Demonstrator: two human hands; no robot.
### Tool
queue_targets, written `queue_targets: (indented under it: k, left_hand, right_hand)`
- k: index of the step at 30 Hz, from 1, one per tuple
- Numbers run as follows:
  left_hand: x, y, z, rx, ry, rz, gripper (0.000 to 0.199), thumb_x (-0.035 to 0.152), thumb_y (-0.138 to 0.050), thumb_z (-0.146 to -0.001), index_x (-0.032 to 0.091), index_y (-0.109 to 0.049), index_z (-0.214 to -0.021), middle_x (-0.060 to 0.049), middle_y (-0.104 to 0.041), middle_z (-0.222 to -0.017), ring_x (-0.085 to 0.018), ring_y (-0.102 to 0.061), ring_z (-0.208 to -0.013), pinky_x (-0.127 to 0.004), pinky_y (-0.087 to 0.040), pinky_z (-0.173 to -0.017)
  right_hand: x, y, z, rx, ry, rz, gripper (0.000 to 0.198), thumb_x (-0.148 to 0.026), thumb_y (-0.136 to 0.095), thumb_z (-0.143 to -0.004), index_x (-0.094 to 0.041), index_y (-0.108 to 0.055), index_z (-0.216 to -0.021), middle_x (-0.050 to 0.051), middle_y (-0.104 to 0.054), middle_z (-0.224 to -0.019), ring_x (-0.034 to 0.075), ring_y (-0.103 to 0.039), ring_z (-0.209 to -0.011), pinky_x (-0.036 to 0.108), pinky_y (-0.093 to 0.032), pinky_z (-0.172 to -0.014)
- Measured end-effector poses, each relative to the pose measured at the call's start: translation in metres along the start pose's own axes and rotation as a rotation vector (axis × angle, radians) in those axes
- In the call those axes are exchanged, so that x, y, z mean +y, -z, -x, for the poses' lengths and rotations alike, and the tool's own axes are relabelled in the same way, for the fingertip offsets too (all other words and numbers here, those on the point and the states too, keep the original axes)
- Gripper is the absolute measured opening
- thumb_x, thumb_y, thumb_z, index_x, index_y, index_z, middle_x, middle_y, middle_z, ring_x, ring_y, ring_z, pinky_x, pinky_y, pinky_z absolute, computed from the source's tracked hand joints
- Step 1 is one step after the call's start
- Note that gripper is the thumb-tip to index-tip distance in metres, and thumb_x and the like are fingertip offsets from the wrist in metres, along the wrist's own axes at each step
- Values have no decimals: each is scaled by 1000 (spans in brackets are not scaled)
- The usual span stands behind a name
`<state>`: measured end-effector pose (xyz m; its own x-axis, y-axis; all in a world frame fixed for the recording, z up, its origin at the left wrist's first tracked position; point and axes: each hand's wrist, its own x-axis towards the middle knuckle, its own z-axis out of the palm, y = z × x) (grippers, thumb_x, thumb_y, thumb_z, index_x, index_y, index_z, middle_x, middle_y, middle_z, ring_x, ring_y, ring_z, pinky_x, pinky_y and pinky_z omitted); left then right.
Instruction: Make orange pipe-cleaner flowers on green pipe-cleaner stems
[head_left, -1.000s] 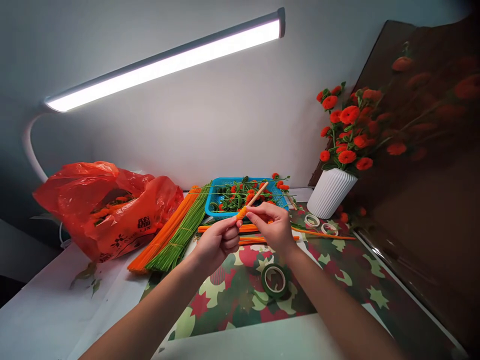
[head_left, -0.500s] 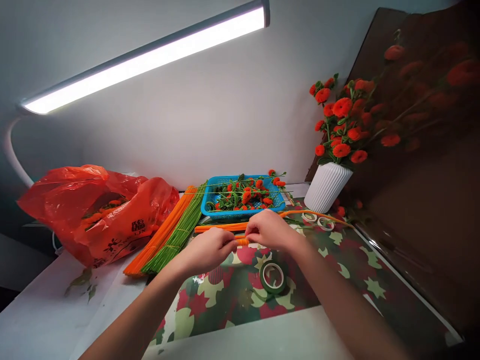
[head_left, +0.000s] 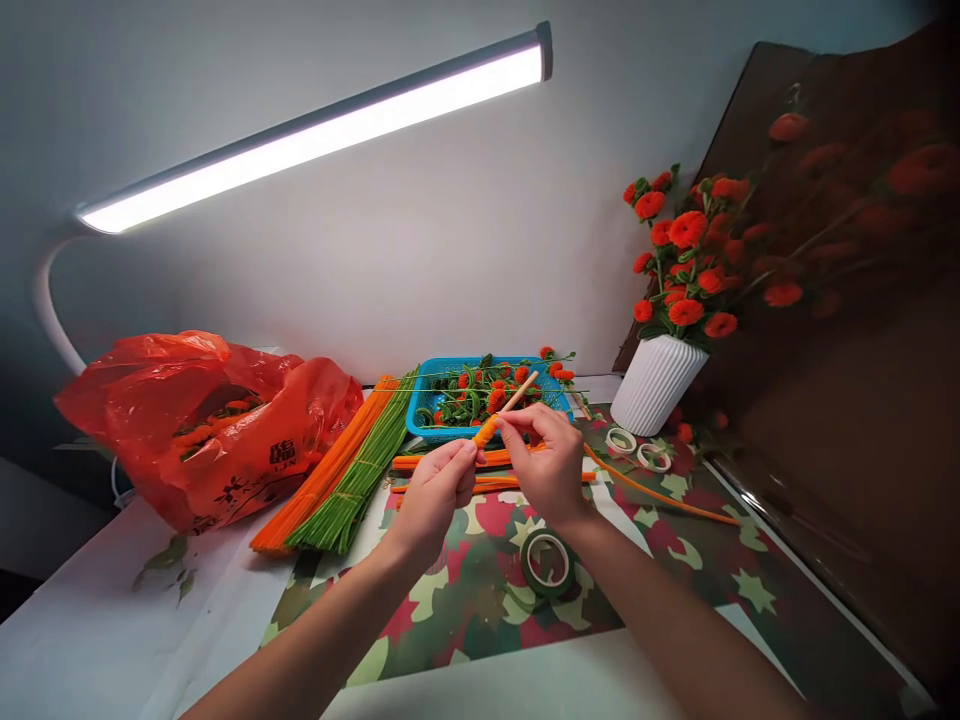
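Note:
A thin wooden stick points up and away to the right, with an orange pipe cleaner coiled round its lower part. My left hand is closed on the near end of the stick, just below the coil. At the coil's upper end my right hand pinches the orange pipe cleaner. Its loose tail runs out past my right hand over the mat. Loose orange pipe cleaners lie behind and beneath my hands. Fingers hide part of the stick and coil.
A green tape roll lies on the patterned mat. Behind are a blue basket of flower stems, orange and green pipe cleaner bundles, a red bag, white rings and a white vase. A lamp hangs above.
My hands have tilted the coiled piece from nearly level to a slant, and the stick's far end now shows. The pipe cleaner's loose tail has swung lower on the right. The view has shifted slightly.

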<state>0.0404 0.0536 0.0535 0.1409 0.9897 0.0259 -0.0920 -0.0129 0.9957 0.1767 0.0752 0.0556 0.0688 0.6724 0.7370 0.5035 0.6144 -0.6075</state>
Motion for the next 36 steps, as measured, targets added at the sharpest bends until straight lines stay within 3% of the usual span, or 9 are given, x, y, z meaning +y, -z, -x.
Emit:
queue_targets:
  k: [8,10,14,18,21,25,28,32,36]
  left_hand:
    - [-6,-3,2,-117,-3,242,35,51,-51,-83,18,-48,-73,13,-12,-48,-6,-8,-41,-21,-17,-42]
    - [-7,0,0,-152,-19,225,36,52,-53,-82,19,-47,-71,13,-12,-49,-6,-9,-42,-22,-17,-44]
    - [-12,10,-5,-251,-32,111,41,55,-58,-79,17,-50,-66,11,-19,-49,-7,-14,-46,-23,-14,-46]
    - [-9,19,-7,-411,-15,-81,39,50,-62,-79,14,-60,-65,5,-35,-54,-9,-24,-51,-24,-17,-48]
    - [0,26,-8,-565,-65,-416,37,45,-53,-87,15,-64,-69,2,-43,-60,-12,-33,-56,-25,-23,-52]
    - [11,30,-9,-659,-118,-776,36,41,-44,-92,16,-63,-75,3,-43,-58,-12,-35,-54,-25,-25,-52]
    - [15,28,-6,-638,-131,-912,32,36,-44,-92,18,-59,-70,3,-43,-56,-12,-35,-52,-25,-23,-50]
    - [14,24,-3,-443,-109,-1021,33,35,-46,-90,19,-52,-61,2,-44,-54,-13,-35,-50,-26,-20,-49]
    - [8,23,-6,-253,-66,-907,34,39,-45,-89,19,-52,-63,3,-44,-56,-14,-35,-52,-26,-20,-49]
  right_hand:
    - [-6,7,-10,-146,-288,-523,14,-33,-68,-78,-19,-69,-75,3,-68,-75,16,-63,-73,28,-50,-66]
    - [2,15,-19,-290,-352,-641,17,-34,-73,-72,-18,-69,-73,2,-67,-73,15,-63,-72,27,-50,-67]
    - [22,40,-39,-777,-493,-667,27,-40,-77,-68,-14,-70,-73,1,-66,-68,12,-59,-62,23,-46,-57]
    - [34,61,-50,-1158,-479,-451,25,-37,-75,-70,-12,-73,-74,1,-64,-62,10,-56,-57,20,-42,-51]
    - [38,63,-50,-1302,-439,-226,22,-33,-73,-69,-12,-74,-74,1,-65,-60,9,-53,-53,18,-37,-45]
    - [36,55,-46,-1360,-319,-36,15,-28,-70,-70,-15,-76,-76,-1,-67,-63,8,-53,-54,17,-35,-45]
    - [29,48,-41,-1314,-302,68,7,-21,-70,-69,-17,-76,-72,-2,-67,-60,8,-52,-51,19,-33,-44]
    - [12,40,-36,-1063,-270,307,11,-11,-66,-69,-18,-73,-64,1,-68,-60,13,-56,-55,25,-34,-52]
    - [-3,30,-30,-749,-225,496,11,-18,-64,-79,-17,-73,-72,9,-72,-73,22,-62,-73,34,-37,-70]
